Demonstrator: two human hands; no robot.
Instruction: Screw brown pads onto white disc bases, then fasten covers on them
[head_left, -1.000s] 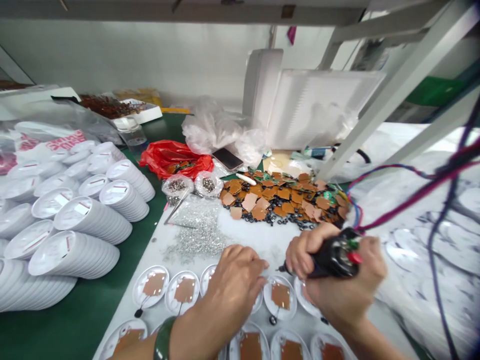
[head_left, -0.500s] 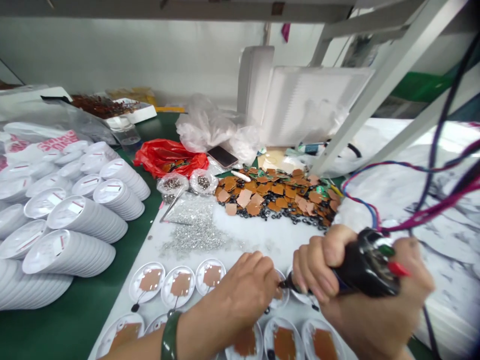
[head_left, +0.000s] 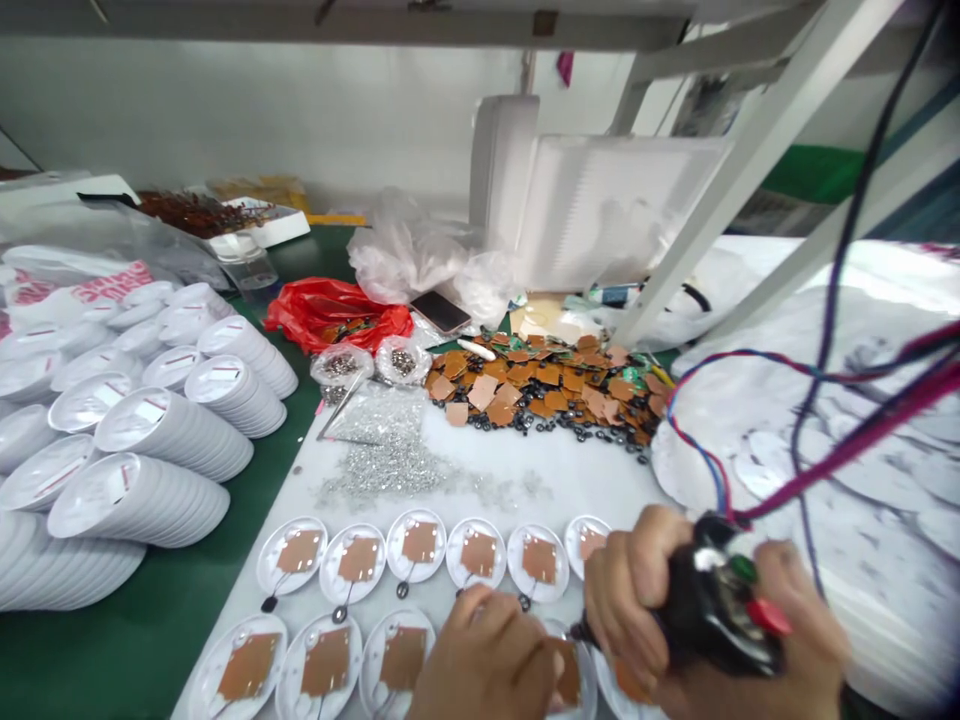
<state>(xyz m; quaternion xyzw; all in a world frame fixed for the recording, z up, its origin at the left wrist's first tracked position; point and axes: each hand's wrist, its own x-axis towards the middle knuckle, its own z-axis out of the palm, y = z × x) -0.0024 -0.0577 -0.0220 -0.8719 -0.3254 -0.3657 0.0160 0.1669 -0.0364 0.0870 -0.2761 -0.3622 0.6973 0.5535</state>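
Driver [head_left: 709, 615], black with a red and a green button, sits wrapped in the fingers of the right grip [head_left: 712, 600], its nose pointing toward the left grip [head_left: 487, 655]. The left grip's fingers are curled; whether they pinch anything, I cannot tell. Between the two grips, partly covered, lies a white dish [head_left: 592, 680] with a brown board [head_left: 568, 670]. More such dishes line up left of the left grip and just beyond it. Farther beyond it spread silvery bits [head_left: 386, 465], then loose brown boards [head_left: 555, 385]; stacked white dishes [head_left: 161, 505] stand well to its left.
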